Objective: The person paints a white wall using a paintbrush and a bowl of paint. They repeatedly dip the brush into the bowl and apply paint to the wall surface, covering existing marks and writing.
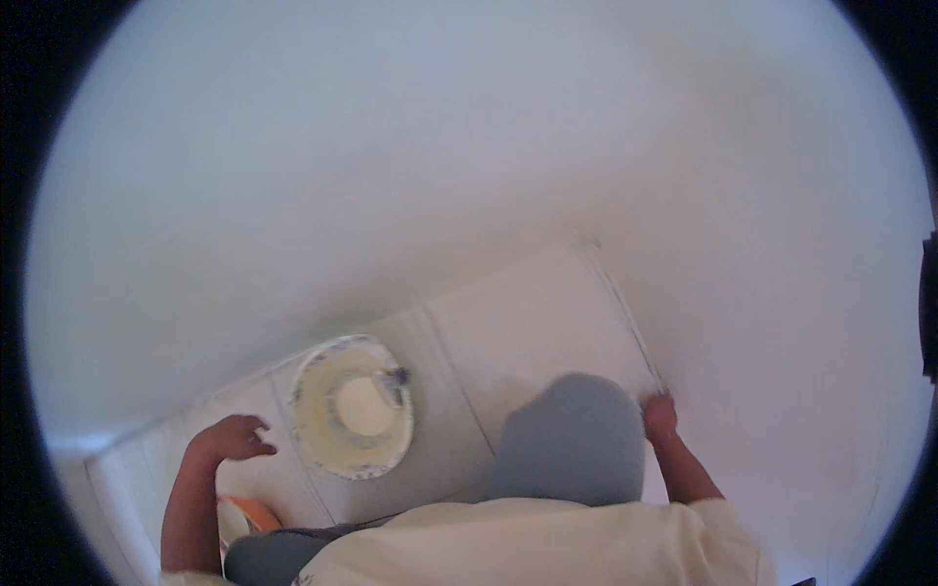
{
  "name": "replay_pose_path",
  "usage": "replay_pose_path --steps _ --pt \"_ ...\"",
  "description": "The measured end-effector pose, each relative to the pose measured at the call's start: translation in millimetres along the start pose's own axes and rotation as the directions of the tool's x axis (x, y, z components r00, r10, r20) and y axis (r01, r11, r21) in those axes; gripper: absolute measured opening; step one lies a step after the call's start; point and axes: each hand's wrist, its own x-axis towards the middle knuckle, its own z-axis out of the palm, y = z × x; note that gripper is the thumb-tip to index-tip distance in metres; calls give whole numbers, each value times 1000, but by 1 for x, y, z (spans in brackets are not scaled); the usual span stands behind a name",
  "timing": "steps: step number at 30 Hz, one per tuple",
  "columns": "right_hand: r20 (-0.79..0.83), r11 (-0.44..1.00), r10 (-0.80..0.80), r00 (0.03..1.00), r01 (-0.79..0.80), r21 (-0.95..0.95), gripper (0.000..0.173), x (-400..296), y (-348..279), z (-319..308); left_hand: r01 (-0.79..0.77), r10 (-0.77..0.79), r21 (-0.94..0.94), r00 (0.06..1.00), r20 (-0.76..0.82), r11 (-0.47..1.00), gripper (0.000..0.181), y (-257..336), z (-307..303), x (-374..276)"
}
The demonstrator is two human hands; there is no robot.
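A round white bucket [399,439] with a smeared rim stands on the pale tiled floor, left of the middle. Pale cream material [364,406] shows at its bottom. A small dark object [398,377], possibly a tool, sits at the bucket's right rim. To the bucket's left, my left hand [236,437] is in the air with thumb and fingers apart, holding nothing. My right hand [661,417] is low at the foot of the right wall, beside my knee. Its fingers are mostly hidden, and whether it grips something cannot be made out.
Pale walls [440,161] meet in a corner ahead, above the tiled floor [506,329]. A dark line [623,308] runs from that corner to my right hand. My grey-clad knee [575,439] rises before me. An orange and white object [256,513] lies partly hidden at lower left.
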Motion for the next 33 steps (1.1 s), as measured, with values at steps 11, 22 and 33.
replay_pose_path --steps 11,22,33 --pt "-365 310 -278 888 443 841 22 -2 -157 -304 -539 496 -126 827 -265 833 51 103 -28 -49" --pt "-437 -181 -782 444 508 842 32 -136 -356 -422 -666 367 -727 726 -582 165 29 152 -43 -88" --pt "-270 111 -942 198 945 308 34 -150 -389 -442 -543 480 103 619 -622 833 11 123 -70 -115"
